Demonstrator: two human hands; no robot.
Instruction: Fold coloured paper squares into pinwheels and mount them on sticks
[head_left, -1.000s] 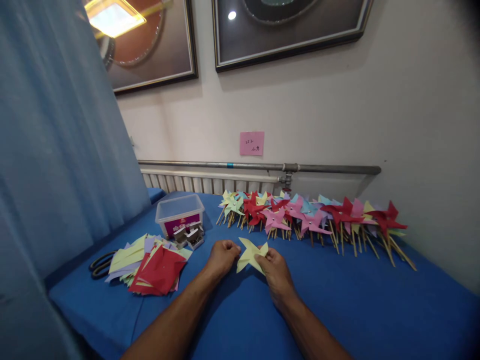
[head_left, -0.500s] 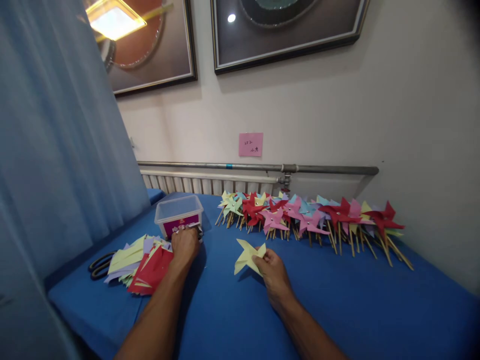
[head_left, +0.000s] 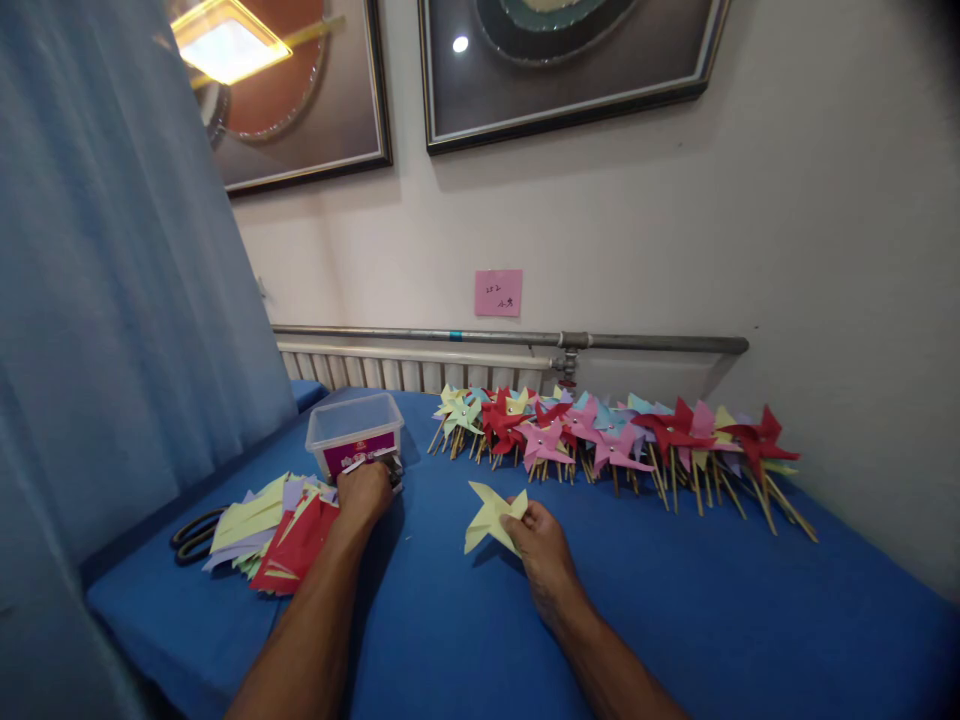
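My right hand [head_left: 541, 545] pinches a folded yellow paper pinwheel [head_left: 489, 516] just above the blue table [head_left: 675, 590]. My left hand [head_left: 364, 492] reaches left and rests over small open boxes of pins [head_left: 390, 468], in front of a clear plastic tub [head_left: 352, 433]. Its fingers curl down into the boxes; what they hold is hidden. A stack of cut paper sheets [head_left: 281, 525], yellow, red and purple, lies just left of that hand.
A long row of finished pinwheels on wooden sticks [head_left: 615, 440] lies along the back of the table. Black scissors [head_left: 193, 535] sit at the far left edge. A blue curtain [head_left: 112, 300] hangs on the left; a radiator and pipe [head_left: 510, 340] run along the wall.
My left hand let go of the yellow pinwheel and moved left to the small boxes by the tub. My right hand keeps holding the pinwheel in almost the same place.
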